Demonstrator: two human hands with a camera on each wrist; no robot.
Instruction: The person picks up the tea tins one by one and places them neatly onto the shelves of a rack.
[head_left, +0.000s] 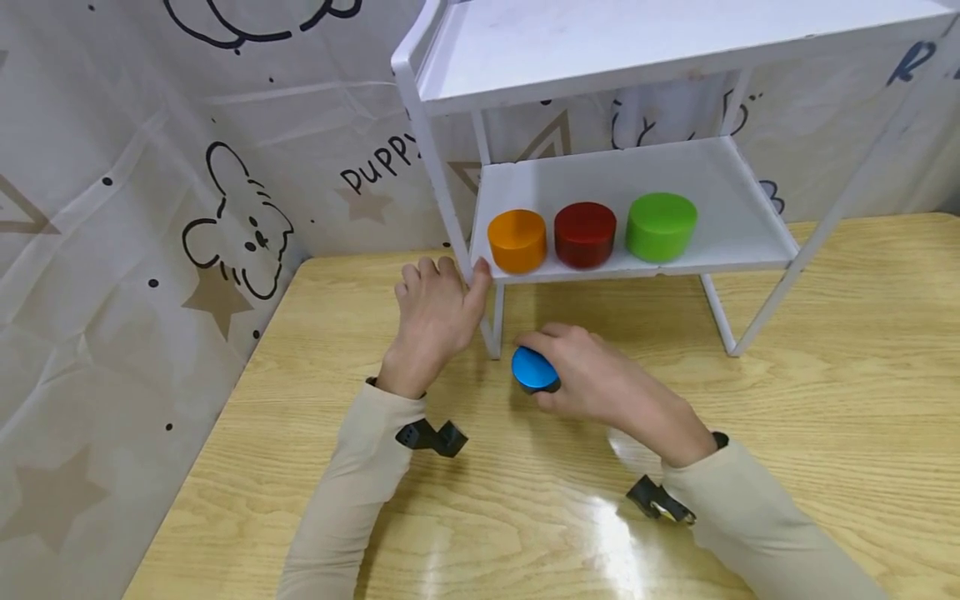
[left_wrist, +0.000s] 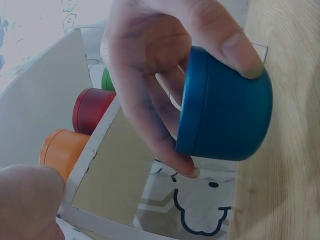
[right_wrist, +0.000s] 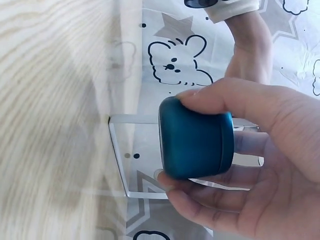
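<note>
My right hand (head_left: 596,375) grips a small round blue tin (head_left: 534,368), thumb on one side and fingers on the other. In the right wrist view the tin (right_wrist: 192,140) appears held just off the tabletop, in front of the shelf's lower opening. At the left front post of the white shelf (head_left: 585,277) is my left hand (head_left: 438,312). Its thumb lies on the shelf's front corner and its fingers are on the post's outer side. Orange (head_left: 517,242), dark red (head_left: 585,235) and green (head_left: 662,227) tins stand in a row on the shelf's lower board, the orange one close to my left thumb.
The shelf's upper board (head_left: 660,42) overhangs the row of tins. Its thin legs stand on the wooden table (head_left: 480,517). A printed cloth (head_left: 337,150) with puppy drawings hangs behind and along the left. Each wrist carries a small black camera mount (head_left: 435,437).
</note>
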